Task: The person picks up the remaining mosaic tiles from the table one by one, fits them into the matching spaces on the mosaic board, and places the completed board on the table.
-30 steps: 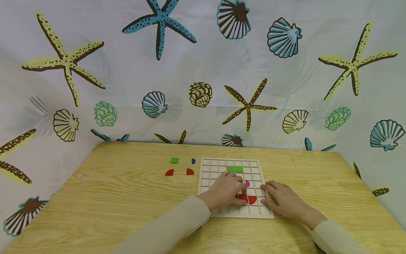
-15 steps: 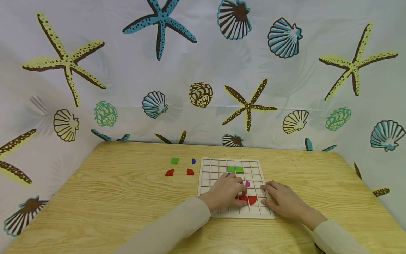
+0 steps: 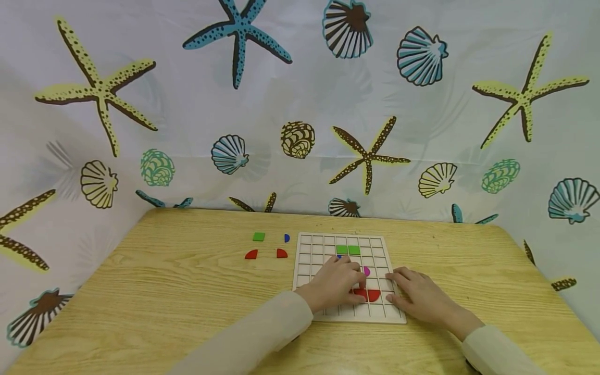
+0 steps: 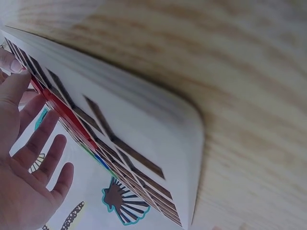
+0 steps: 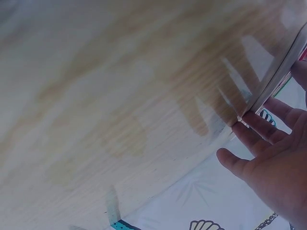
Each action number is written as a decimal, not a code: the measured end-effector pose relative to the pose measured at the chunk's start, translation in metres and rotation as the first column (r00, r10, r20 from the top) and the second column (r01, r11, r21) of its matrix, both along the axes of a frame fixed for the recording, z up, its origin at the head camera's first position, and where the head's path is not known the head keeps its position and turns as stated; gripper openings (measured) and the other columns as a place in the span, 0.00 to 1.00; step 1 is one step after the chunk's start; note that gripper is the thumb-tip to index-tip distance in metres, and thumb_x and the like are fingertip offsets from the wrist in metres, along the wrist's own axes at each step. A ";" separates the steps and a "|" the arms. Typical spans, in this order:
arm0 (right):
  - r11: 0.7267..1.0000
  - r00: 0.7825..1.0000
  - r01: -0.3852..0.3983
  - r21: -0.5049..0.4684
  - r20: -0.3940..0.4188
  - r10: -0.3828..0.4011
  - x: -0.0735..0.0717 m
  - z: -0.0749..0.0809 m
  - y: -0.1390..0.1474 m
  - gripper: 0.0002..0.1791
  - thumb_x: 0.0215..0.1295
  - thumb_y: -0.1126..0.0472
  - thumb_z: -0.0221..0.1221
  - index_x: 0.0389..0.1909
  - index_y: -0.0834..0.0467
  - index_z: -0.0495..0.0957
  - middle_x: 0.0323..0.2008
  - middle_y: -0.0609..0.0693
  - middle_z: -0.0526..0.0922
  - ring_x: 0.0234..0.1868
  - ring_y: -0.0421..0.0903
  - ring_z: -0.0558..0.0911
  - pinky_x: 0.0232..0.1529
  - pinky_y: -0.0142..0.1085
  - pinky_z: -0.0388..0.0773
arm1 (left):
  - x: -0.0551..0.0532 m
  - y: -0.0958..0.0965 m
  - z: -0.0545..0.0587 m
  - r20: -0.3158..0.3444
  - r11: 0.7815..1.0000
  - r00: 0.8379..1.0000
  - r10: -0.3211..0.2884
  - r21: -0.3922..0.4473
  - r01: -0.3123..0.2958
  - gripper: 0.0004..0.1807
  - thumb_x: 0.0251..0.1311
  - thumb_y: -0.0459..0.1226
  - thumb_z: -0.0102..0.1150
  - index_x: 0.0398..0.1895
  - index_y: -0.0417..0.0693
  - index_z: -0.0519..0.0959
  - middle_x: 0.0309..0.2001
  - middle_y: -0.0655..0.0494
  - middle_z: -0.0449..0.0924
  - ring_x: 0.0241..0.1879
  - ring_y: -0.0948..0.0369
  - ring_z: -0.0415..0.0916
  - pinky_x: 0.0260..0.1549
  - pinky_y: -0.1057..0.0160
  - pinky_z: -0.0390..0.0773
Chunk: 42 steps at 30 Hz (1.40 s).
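A white grid board (image 3: 319,250) lies on the wooden table. My left hand (image 3: 330,281) reaches over its middle, thumb and index fingertips right at a red piece (image 3: 359,292). Beside that sits a red quarter-circle (image 3: 374,296). In the left wrist view the red pieces (image 4: 69,115) form a strip in the grid, and the other fingers of the left hand (image 4: 29,187) spread loosely. Two green squares (image 3: 348,250) sit at the back of the grid. A magenta piece (image 3: 366,271) and a blue one (image 3: 339,257) are partly hidden. My right hand (image 3: 424,297) touches the board's right edge with thumb and fingertips.
Left of the board lie a green square (image 3: 259,237), a blue half-circle (image 3: 287,238) and two red quarter-circles (image 3: 251,254). A white curtain (image 3: 300,78) printed with shells and starfish rises behind the wooden table (image 3: 164,271).
The red piece under my left fingertips has dropped level into the grid beside the red quarter-circle. Both hands stay almost where they were.
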State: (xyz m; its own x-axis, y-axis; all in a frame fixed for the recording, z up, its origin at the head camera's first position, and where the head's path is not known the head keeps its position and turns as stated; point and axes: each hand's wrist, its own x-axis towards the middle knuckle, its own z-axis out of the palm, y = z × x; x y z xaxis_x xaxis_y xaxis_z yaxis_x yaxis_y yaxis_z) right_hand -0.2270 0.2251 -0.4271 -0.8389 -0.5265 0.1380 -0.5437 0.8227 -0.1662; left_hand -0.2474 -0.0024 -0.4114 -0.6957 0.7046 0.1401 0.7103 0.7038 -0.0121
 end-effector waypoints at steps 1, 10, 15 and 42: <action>1.000 1.000 -0.001 -0.001 0.000 0.001 0.000 0.000 0.000 0.24 0.64 0.48 0.53 0.56 0.56 0.70 0.53 0.53 0.72 0.55 0.55 0.73 0.54 0.56 0.66 | 0.000 0.000 0.000 -0.001 1.000 1.000 -0.001 0.002 0.001 0.13 0.51 0.56 0.59 0.33 0.63 0.81 0.39 0.66 0.78 0.42 0.63 0.69 0.42 0.63 0.67; 1.000 1.000 -0.011 -0.011 -0.014 0.010 0.000 0.000 0.000 0.23 0.63 0.49 0.53 0.56 0.57 0.71 0.53 0.53 0.73 0.54 0.55 0.74 0.53 0.55 0.67 | 0.002 -0.006 0.002 0.011 1.000 1.000 -0.012 0.029 0.012 0.15 0.52 0.57 0.58 0.36 0.61 0.81 0.39 0.65 0.78 0.42 0.62 0.69 0.46 0.60 0.69; 1.000 1.000 -0.008 -0.010 -0.007 0.008 0.000 0.000 0.000 0.23 0.63 0.49 0.53 0.56 0.57 0.71 0.53 0.53 0.73 0.54 0.55 0.74 0.53 0.56 0.67 | 0.001 -0.016 0.002 0.004 0.999 1.000 -0.005 0.049 0.005 0.14 0.53 0.56 0.58 0.37 0.61 0.80 0.38 0.66 0.77 0.42 0.63 0.69 0.47 0.60 0.69; 1.000 1.000 0.001 -0.005 0.015 -0.001 0.000 0.000 -0.001 0.24 0.63 0.48 0.53 0.56 0.57 0.70 0.54 0.54 0.72 0.56 0.55 0.73 0.55 0.55 0.65 | -0.021 -0.108 0.002 0.024 0.970 0.980 0.199 0.135 -0.201 0.16 0.51 0.52 0.62 0.38 0.56 0.80 0.42 0.61 0.79 0.43 0.58 0.72 0.48 0.53 0.69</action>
State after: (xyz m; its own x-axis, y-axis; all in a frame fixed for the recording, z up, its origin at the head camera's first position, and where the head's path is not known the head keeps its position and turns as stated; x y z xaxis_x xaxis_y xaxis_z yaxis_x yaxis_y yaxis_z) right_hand -0.2272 0.2244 -0.4275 -0.8414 -0.5248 0.1286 -0.5402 0.8224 -0.1786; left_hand -0.2688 -0.1107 -0.4093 -0.8224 0.5259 0.2170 0.5547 0.8260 0.1001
